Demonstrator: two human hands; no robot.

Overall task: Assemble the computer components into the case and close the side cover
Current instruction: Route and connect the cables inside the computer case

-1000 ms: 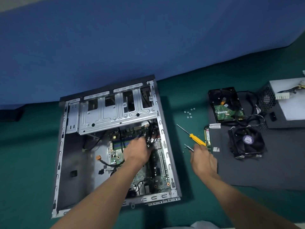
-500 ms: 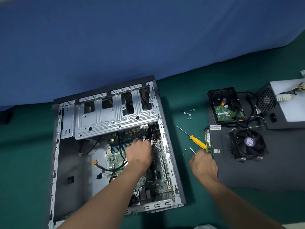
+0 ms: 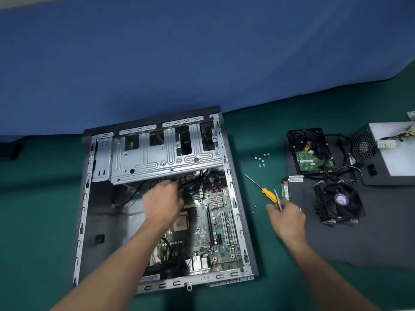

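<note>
Inside the open case (image 3: 232, 198), which lies flat on the green counter (image 3: 265, 131), the left hand (image 3: 162, 205) has slid from the middle of the board toward the case's far end. The right hand (image 3: 287, 218), just right of the case, has lifted a thin tool (image 3: 278, 199) off the counter. The motherboard (image 3: 215, 221) sits in the case's right half, green, its slots bare. Blur hides whether the left fingers (image 3: 177, 189) are clenched on the black cables (image 3: 190, 184) under the drive cage (image 3: 166, 158); the right fingers (image 3: 281, 206) pinch the tool. I would sweep those cables clear of the screw holes first, then bring the tip down square, lest it skid across the board.
</note>
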